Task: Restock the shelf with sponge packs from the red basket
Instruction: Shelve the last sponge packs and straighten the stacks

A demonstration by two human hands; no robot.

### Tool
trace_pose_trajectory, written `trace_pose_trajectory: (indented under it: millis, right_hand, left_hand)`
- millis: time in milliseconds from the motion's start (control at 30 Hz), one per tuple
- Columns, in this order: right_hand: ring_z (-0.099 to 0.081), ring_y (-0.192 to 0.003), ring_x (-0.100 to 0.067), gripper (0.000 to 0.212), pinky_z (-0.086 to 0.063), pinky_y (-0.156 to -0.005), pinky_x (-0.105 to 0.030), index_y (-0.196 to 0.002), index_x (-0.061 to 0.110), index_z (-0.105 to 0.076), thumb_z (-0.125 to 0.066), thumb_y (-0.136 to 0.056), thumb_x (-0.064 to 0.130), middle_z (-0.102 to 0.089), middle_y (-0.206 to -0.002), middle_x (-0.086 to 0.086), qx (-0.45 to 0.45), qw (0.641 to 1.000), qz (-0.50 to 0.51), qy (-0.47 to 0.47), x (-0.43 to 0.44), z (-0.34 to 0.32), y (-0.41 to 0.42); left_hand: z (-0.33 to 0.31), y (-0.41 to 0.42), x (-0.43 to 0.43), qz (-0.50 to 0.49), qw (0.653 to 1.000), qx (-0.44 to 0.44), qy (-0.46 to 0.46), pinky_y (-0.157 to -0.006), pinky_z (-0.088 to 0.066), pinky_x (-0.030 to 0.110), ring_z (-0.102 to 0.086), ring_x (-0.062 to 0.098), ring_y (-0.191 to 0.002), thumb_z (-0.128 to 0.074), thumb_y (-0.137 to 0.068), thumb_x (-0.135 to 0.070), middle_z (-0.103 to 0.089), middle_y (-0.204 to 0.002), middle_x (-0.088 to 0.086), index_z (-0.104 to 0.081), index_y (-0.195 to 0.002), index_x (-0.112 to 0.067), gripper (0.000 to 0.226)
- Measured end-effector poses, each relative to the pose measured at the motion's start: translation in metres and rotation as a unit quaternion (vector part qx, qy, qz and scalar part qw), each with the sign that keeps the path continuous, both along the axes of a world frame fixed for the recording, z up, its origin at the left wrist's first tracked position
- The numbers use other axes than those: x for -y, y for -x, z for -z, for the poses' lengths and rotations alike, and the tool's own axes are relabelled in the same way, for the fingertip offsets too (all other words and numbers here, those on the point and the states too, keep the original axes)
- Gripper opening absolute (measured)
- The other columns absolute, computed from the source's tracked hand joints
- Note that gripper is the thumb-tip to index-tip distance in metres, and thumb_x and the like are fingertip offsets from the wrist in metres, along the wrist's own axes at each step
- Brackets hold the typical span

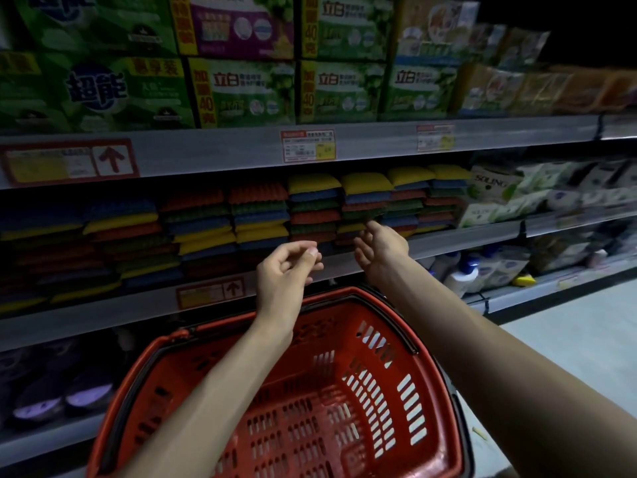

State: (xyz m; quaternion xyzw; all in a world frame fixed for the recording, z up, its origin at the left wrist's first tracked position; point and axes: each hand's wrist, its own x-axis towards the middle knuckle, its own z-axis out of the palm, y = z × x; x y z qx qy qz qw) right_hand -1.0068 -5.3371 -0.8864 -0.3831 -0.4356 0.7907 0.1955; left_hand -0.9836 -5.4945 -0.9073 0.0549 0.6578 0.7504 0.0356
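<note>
Sponge packs (313, 205) fill the middle shelf (120, 307) in flat stacks of yellow, blue, red and green, packed side by side from the dim left end to just right of centre. The stacks towards the right are topped by yellow packs. The right hand (379, 248) is raised in front of these stacks, palm turned inward and fingers stretched towards the lower packs. Its grip is apart and holds nothing; whether the fingertips touch a pack I cannot tell. The left hand (286, 267) hangs just beside it, a little lower, before the shelf's front rail. Its fingers are loosely curled with the thumb near their tips, and its grip is slack around nothing.

Below both forearms sits the red basket (344, 294), its far rim close to the shelf. Its slotted floor and walls are in plain view, and black handles (389, 322) lie folded along the rim.

On the shelf's rail, left of the left hand, is a red-framed label (210, 293) with an upward arrow. On the shelf above stand green boxes (241, 91) printed with Chinese characters, with price tags (307, 145) clipped to the rail beneath them. Right of the sponges are white packs marked SOLING (493, 191). Lower down at the right stand white bottles with blue caps (462, 274), beside the pale floor (568, 339). Goods on the bottom shelf at the left are too dark to make out
</note>
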Motion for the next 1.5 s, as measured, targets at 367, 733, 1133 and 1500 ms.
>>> trace_pose_trajectory:
  millis: [367, 733, 1133, 1500]
  right_hand:
    - [-0.067, -0.067, -0.011, 0.048, -0.06, -0.071, -0.027, -0.143, 0.006, -0.053, -0.066, -0.099, 0.02, -0.066, -0.082, -0.003, 0.0, 1.0, -0.001, 0.006, -0.009, 0.011, 0.011]
    - [-0.067, -0.111, -0.021, 0.047, -0.049, -0.061, -0.025, -0.139, 0.002, -0.055, -0.059, -0.103, 0.031, -0.065, -0.136, -0.012, 0.004, 0.999, 0.026, 0.041, -0.045, 0.004, -0.004]
    - [-0.074, -0.082, -0.014, 0.041, -0.044, -0.044, -0.015, -0.122, 0.009, -0.07, -0.074, -0.091, 0.036, -0.077, -0.101, 0.001, 0.02, 0.999, 0.022, 0.016, -0.077, 0.021, 0.015]
    - [-0.06, -0.115, -0.024, 0.061, -0.046, -0.1, -0.032, -0.149, 0.017, -0.048, -0.044, -0.088, 0.012, -0.06, -0.14, -0.009, 0.069, 0.949, 0.116, -0.285, -0.118, 0.024, -0.004]
  left_hand:
    - [0.003, -0.002, -0.003, 0.009, 1.0, 0.012, -0.001, -0.092, -0.06, 0.04, -0.076, 0.012, -0.092, -0.064, -0.1, -0.022, -0.079, -0.095, 0.0, -0.075, -0.106, -0.019, 0.013]
    - [0.0, -0.004, -0.007, 0.023, 0.999, -0.024, 0.017, -0.085, -0.059, 0.032, -0.074, 0.01, -0.09, -0.063, -0.101, -0.022, -0.078, -0.093, 0.0, -0.075, -0.105, -0.019, 0.013]
    - [0.0, -0.013, -0.01, 0.063, 0.993, -0.077, 0.063, -0.077, -0.056, 0.018, -0.073, 0.01, -0.084, -0.064, -0.1, -0.022, -0.076, -0.087, 0.001, -0.076, -0.1, -0.019, 0.012]
    - [0.0, -0.021, -0.001, 0.076, 0.989, -0.101, 0.074, -0.084, -0.059, 0.029, -0.073, 0.012, -0.086, -0.064, -0.1, -0.023, -0.076, -0.086, -0.001, -0.076, -0.099, -0.021, 0.012]
